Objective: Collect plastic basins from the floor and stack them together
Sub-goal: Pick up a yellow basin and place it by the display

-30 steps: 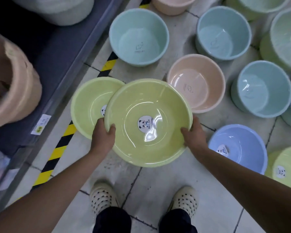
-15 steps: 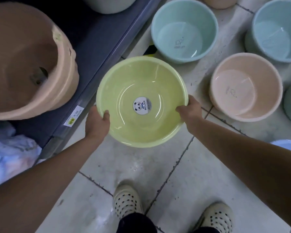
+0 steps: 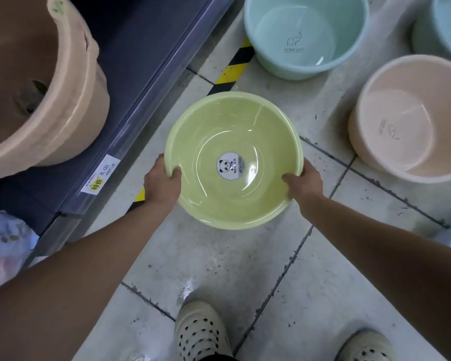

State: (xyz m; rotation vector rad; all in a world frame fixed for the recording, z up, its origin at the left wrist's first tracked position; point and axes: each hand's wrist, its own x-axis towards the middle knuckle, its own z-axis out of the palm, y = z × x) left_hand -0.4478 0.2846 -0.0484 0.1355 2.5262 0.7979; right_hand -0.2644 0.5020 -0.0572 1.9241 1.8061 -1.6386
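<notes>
Far left, on the dark blue shelf (image 3: 130,74): a tan tub (image 3: 37,82) lying tilted, mouth toward the camera, with a yellow price tag (image 3: 100,175) on the shelf edge below it. Left hand (image 3: 162,181) clamped on the left rim of the green basin (image 3: 233,160), thumb over the lip, fingers curled beneath. Basin held level above the tiled floor (image 3: 219,256), mouth up, round panda sticker (image 3: 229,165) at its centre. Right hand (image 3: 303,182) gripping the right rim the same way. Yellow-and-black hazard tape (image 3: 235,66) on the floor just beyond the basin. Farther right, standing on the floor: a pale blue basin (image 3: 306,35) far, a pink basin (image 3: 412,118) nearer. Near edge: two perforated cream clogs (image 3: 201,332).
</notes>
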